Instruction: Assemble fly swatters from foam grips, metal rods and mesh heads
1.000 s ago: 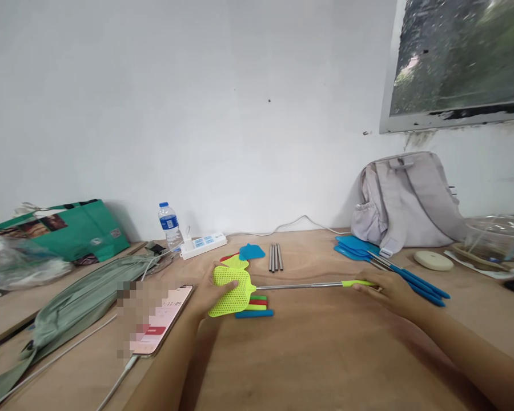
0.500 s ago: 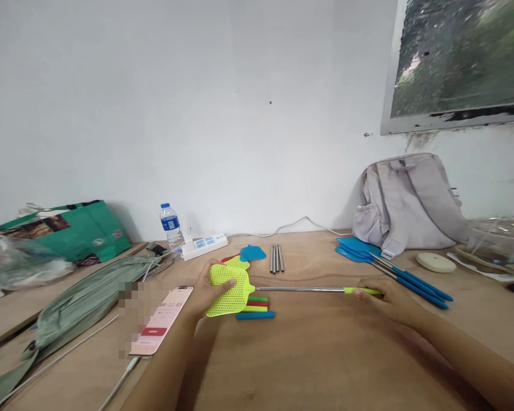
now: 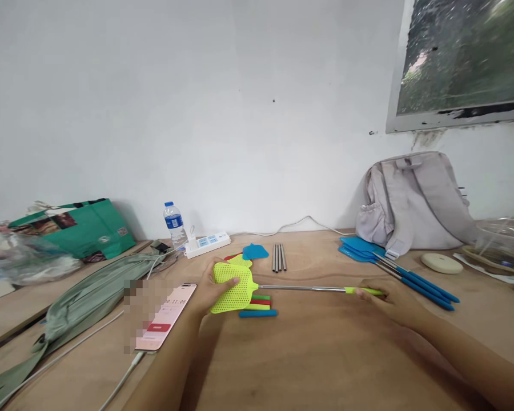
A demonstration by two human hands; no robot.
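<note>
A yellow-green fly swatter (image 3: pixel 232 288) with a metal rod is stretched sideways between my two hands above the table. My left hand (image 3: pixel 212 287) is closed on its perforated head, thumb across the front. At the other end, my right hand (image 3: pixel 379 297) grips the yellow-green handle. Below the rod lie several coloured handle tubes, the blue tube (image 3: pixel 257 313) nearest me. Behind the swatter head are loose heads, among them a blue swatter head (image 3: pixel 256 251). Several metal rods (image 3: pixel 278 258) lie side by side farther back.
Blue fly swatters (image 3: pixel 411 279) lie at the right, before a grey backpack (image 3: pixel 415 200). A power strip (image 3: pixel 208 244) and water bottle (image 3: pixel 174 224) stand near the wall. On the left are a phone (image 3: pixel 167 319), a green strap bag (image 3: pixel 89 291) and a green shopping bag (image 3: pixel 98 228).
The view has shifted slightly, so everything sits a little farther right. Both hands keep the same hold on the fly swatter.
</note>
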